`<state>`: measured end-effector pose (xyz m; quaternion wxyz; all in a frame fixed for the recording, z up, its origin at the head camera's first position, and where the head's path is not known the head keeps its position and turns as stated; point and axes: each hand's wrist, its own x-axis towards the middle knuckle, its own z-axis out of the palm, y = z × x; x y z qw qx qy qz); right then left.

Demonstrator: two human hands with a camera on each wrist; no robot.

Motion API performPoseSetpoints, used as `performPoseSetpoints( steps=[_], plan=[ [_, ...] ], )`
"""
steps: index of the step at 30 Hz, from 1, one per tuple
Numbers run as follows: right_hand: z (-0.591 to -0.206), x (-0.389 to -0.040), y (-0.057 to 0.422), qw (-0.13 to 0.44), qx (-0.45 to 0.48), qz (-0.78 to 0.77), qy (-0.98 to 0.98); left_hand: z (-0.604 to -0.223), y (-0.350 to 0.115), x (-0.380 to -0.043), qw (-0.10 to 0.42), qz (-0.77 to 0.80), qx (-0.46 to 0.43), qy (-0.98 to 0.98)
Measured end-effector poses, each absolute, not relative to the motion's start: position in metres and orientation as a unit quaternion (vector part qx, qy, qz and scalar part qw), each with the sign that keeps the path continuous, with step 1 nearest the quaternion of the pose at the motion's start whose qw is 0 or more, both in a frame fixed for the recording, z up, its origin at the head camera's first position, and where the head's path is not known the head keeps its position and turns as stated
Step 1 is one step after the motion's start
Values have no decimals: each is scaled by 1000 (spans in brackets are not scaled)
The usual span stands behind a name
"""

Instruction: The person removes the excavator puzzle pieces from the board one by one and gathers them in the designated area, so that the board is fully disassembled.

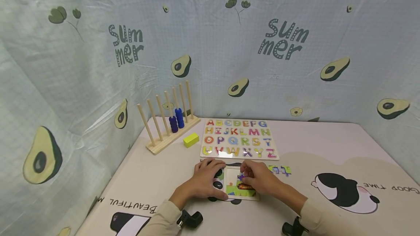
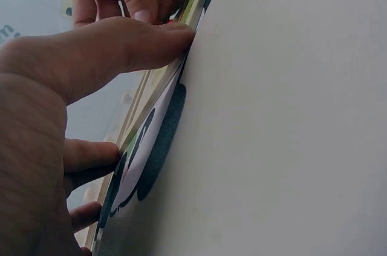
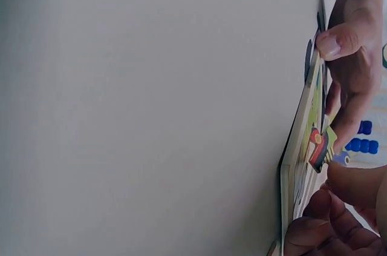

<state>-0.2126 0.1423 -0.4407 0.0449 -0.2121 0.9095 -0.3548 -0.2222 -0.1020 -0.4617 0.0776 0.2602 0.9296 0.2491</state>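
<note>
Two hands at work over a rectangular pale wooden puzzle tray with a raised rim (image 1: pixel 244 198), lying on a pale tabletop printed with cartoon animals (image 1: pixel 183 163). The left hand (image 1: pixel 207 178) holds the tray along its left side: its grip is widely spread, the thumb at the near left corner and the curved fingers towards the far one. The right hand (image 1: pixel 260 177) is above the tray's right part; its grip is nearly closed, thumb and fingers pinching a small flat multicoloured puzzle piece (image 3: pixel 321 147), seen tilted above the tray in the right wrist view. Green printed artwork (image 1: pixel 241 193) covers the near part of the tray; the far left part shows a pale base.

Just right of the tray lie green-and-purple jigsaw pieces (image 1: pixel 280 170). Beyond it is a white alphabet board with coloured letters (image 1: pixel 241 153). To the board's left rest a yellow rectangular block (image 1: pixel 191 140) and a pale wooden stand with a row of upright pegs (image 1: pixel 164 144), two of them carrying dark blue beads (image 1: pixel 179 118). A pale cloth printed with avocados and lettering (image 1: pixel 203 21) encloses the tabletop behind and at both sides.
</note>
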Motion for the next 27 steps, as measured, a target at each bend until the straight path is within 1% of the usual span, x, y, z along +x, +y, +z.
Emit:
performPoseSetpoints(
  steps=[7, 18, 27],
  plan=[
    [-437, -209, 145, 47, -202, -375, 904, -463, -102, -222, 74, 250, 260, 930],
    [-430, -214, 164, 65, -166, -476, 861, -461, -102, -222, 71, 248, 261, 930],
    [-432, -215, 192, 53, -139, -458, 876, -461, -101, -221, 74, 241, 258, 933]
  ],
)
